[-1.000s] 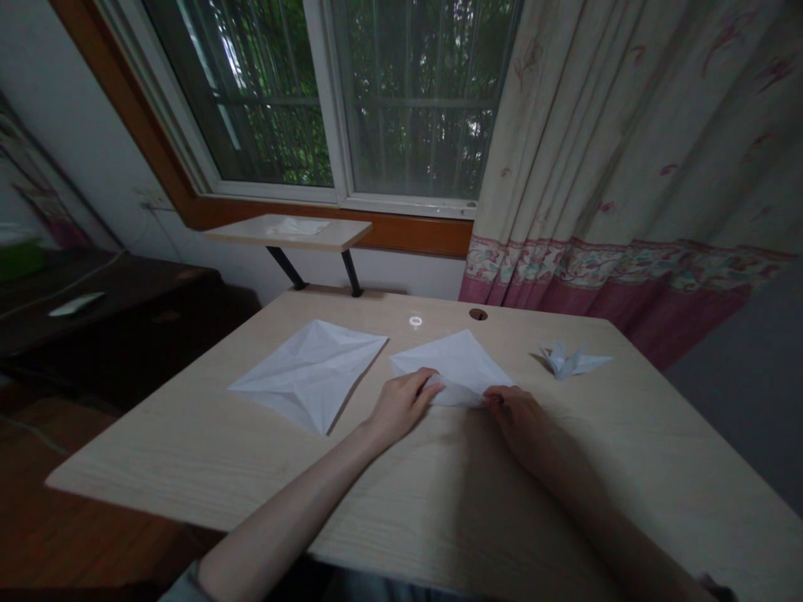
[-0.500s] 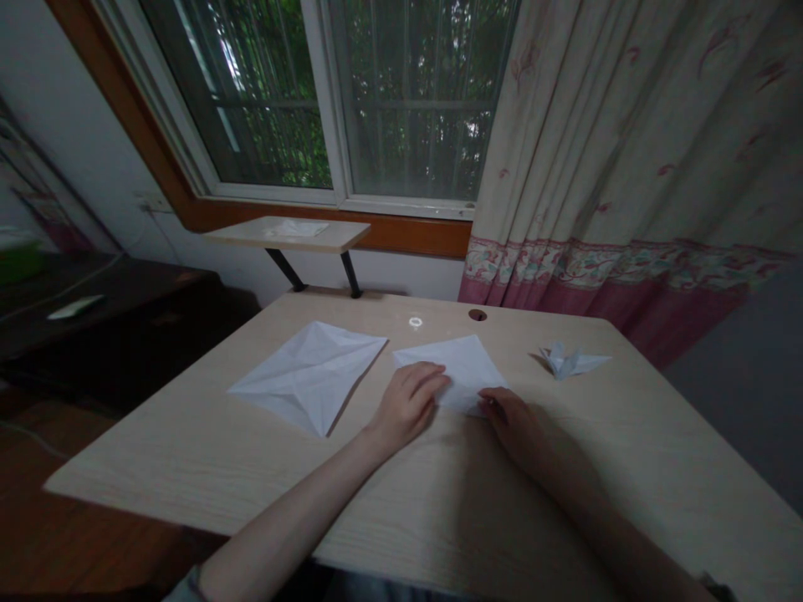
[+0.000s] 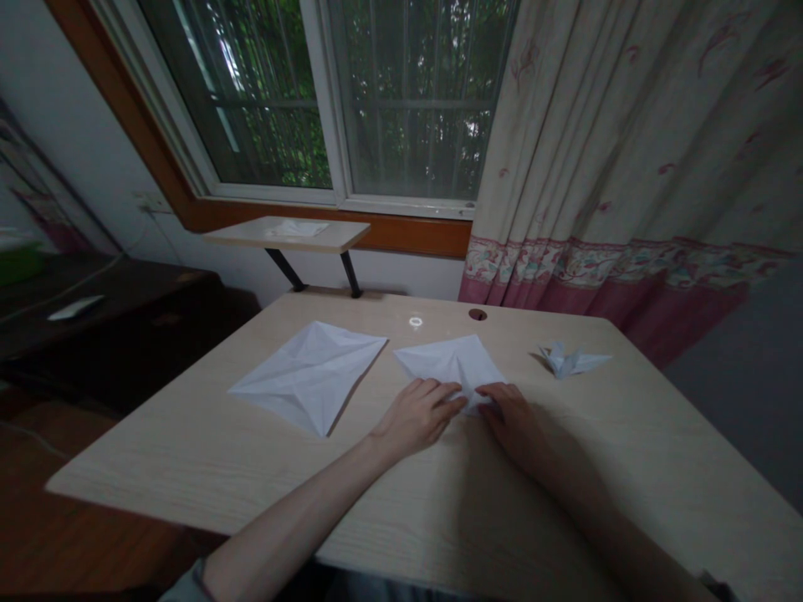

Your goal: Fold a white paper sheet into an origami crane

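A white square sheet of paper (image 3: 432, 358) lies on the desk in front of me, with a raised crease running up its middle. My left hand (image 3: 427, 411) is closed on its near left edge, thumb and fingers pinching the paper. From the other side my right hand (image 3: 509, 415) pinches the near right edge, its fingertips close to those of the left. The paper bulges between them, and its near corner is partly hidden by the fingers. Left of my hands lies a second creased white sheet (image 3: 310, 372), flat. To the right sits a folded paper crane (image 3: 568, 361).
The light wood desk (image 3: 251, 468) has a round cable hole (image 3: 478, 315) at its back. A small raised shelf (image 3: 339, 237) holds more white paper (image 3: 298, 227). Behind stand a window (image 3: 414, 109) and a curtain (image 3: 595, 167); a dark cabinet (image 3: 106, 334) is at the left.
My left hand has moved right, closer to the right hand. The near part of the sheet has gone from flat to bunched up, with a crease rising in its middle.
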{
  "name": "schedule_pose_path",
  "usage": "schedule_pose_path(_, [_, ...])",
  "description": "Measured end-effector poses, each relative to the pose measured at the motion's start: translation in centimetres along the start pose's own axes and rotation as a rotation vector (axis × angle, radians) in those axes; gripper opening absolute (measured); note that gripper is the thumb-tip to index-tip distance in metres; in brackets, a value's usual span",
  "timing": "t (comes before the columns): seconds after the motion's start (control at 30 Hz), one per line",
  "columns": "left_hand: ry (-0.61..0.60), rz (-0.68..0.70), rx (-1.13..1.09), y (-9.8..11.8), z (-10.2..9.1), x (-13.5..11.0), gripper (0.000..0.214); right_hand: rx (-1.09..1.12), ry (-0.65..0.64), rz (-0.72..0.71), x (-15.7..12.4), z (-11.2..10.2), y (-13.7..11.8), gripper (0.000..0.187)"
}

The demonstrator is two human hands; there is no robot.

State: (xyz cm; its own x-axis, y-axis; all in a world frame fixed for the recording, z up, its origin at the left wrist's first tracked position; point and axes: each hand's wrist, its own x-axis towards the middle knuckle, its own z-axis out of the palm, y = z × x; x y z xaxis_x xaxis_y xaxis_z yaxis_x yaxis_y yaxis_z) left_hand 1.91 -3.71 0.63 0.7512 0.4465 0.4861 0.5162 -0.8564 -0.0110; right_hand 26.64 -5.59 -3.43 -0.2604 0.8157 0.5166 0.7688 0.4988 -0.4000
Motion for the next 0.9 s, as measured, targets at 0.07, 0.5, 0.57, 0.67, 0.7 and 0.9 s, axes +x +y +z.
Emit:
schedule_pose_path(0.07, [-0.015,0.005,-0.010,0.0,0.1,0.0,0.034,-0.023,-0.019,0.004,0.0,-0.1,0.0,0.030])
schedule_pose_path(0.5, [-0.146,0.004,0.047,0.1,-0.1,0.2,0.033,-0.154,-0.051,0.007,-0.6,1.3,1.1,0.044])
schedule_pose_path(0.57, [-0.169,-0.012,0.076,0.0,-0.1,0.2,0.031,-0.180,-0.085,-0.014,-0.5,1.1,1.0,0.044])
schedule_pose_path(0.67, [-0.189,-0.021,0.111,0.0,0.0,0.2,0.031,-0.226,-0.119,-0.023,-0.5,0.8,0.7,0.043])
schedule_pose_path(0.7, [-0.189,-0.023,0.120,-0.1,0.0,0.2,0.032,-0.239,-0.123,-0.022,-0.5,0.7,0.7,0.043])
schedule_pose_path(0.9, [-0.147,-0.049,0.145,-0.2,-0.1,0.1,0.028,-0.299,-0.140,-0.033,-0.5,0.2,0.3,0.039])
